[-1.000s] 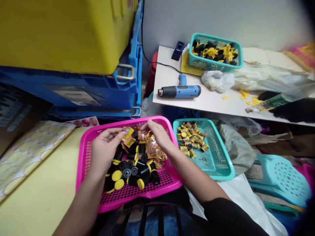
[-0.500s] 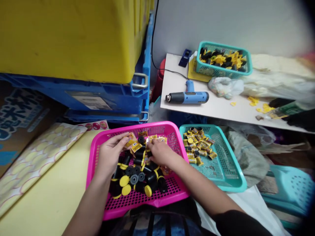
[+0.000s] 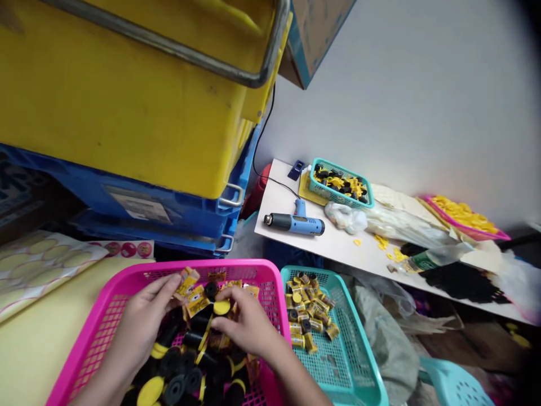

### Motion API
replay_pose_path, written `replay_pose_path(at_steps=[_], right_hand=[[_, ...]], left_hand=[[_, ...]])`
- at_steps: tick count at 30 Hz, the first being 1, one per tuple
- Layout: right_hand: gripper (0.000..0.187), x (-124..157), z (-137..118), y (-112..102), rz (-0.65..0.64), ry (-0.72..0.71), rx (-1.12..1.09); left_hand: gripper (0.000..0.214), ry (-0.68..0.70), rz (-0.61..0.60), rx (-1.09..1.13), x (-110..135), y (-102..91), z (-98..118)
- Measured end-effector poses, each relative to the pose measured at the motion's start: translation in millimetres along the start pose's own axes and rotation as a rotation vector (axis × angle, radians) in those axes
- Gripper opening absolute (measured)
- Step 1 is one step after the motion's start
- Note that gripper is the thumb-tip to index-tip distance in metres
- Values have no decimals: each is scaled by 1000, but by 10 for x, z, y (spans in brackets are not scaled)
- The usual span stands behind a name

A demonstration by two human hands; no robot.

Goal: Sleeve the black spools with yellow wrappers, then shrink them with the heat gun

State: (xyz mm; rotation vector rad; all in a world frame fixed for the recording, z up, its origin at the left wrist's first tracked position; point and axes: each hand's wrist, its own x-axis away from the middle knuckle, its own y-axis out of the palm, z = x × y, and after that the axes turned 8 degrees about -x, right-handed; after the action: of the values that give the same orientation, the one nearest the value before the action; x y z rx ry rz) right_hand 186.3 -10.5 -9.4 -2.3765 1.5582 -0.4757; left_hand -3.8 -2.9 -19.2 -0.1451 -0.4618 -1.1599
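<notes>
My left hand (image 3: 141, 318) is closed on several small yellow printed sleeves (image 3: 188, 282), held by thumb and fingertips over the pink basket (image 3: 236, 264). Beside it, my right hand (image 3: 251, 327) grips a small black cylinder with a round yellow cap (image 3: 222, 307), the cap showing between thumb and index finger. Its black body is partly hidden. Under both hands the basket holds a heap of black cylinders (image 3: 194, 339) with yellow caps, grey-black ring ends and more printed sleeves.
Right of the pink basket stands a teal basket (image 3: 355, 344) with sleeved cylinders (image 3: 310, 304). A blue heat gun (image 3: 296, 224) lies on the white table (image 3: 274, 186) behind, near another teal basket (image 3: 342, 197) of parts. Stacked yellow (image 3: 127, 113) and blue crates (image 3: 186, 220) rise at left.
The camera view has tilted up and swung right, showing more wall and table. My right hand has come out of the pile and now pinches a yellow-capped cylinder. My left keeps the sleeves.
</notes>
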Motion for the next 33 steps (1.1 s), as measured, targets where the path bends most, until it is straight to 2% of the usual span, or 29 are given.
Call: replay_pose_path(at_steps=[3,6,8,11,14,18,22,25,27,30,33], right_hand=[[36,5,-130,98,151,-62,-445],[35,27,-223,264,254,-231,-578],[32,53,-242,344,272,-277,-634],[23,98,-222,368,280,-200,-759],[26,128,-194,316,289,-125,-822],[35,124,-190,196,169,-69,-927],[44,75,-164,74,43,11,-899],[56,48,-154,17,1,15,-888],[54,57,-195,-16,-26,-6,-835],[50,81,-296,-84,-40,-98,-575],[36,67,-347,-149,-13,-196,-326]], left_hand=[[11,-129,-6,289,163,191,68],[19,-307,-52,433,344,393,166],[24,-373,-72,488,427,480,228],[25,-425,-104,551,496,540,286],[26,-495,-144,563,553,574,297],[24,-528,-117,516,603,616,272],[25,-474,-163,492,528,616,230],[29,-412,-182,445,461,599,255],[26,-373,-173,413,459,592,312],[13,-317,-158,398,478,601,396],[16,-322,-188,380,459,607,398]])
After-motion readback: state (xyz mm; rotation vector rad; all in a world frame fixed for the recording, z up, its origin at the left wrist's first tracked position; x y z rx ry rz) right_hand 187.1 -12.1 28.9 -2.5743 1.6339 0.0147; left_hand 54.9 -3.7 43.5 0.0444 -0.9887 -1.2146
